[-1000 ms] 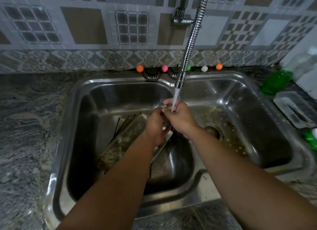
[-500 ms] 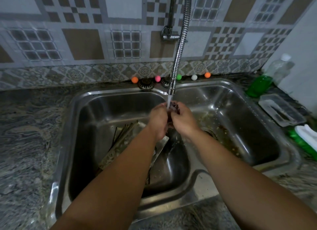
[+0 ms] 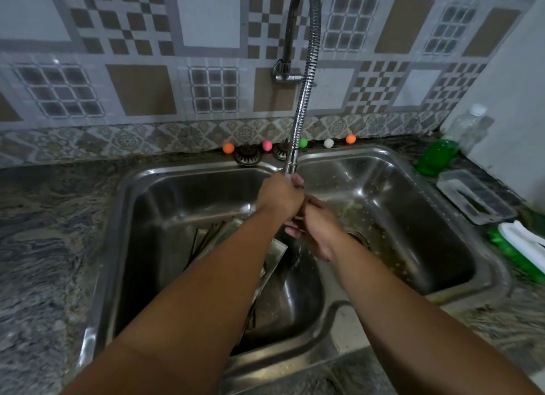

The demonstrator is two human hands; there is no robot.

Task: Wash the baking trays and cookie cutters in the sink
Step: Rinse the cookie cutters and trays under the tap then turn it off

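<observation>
Water from the faucet nozzle runs over my left hand, raised to it, grip unclear; my right hand cups loosely below. Baking trays lean in the left basin of the sink, seemingly unwashed; picking one up comes next.

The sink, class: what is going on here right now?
A person holds both hands together under water running from the flexible tap. The left hand is just below the spout, and the right hand is under it. Whether they hold anything is unclear. Baking trays lean in the sink's left basin.
</observation>
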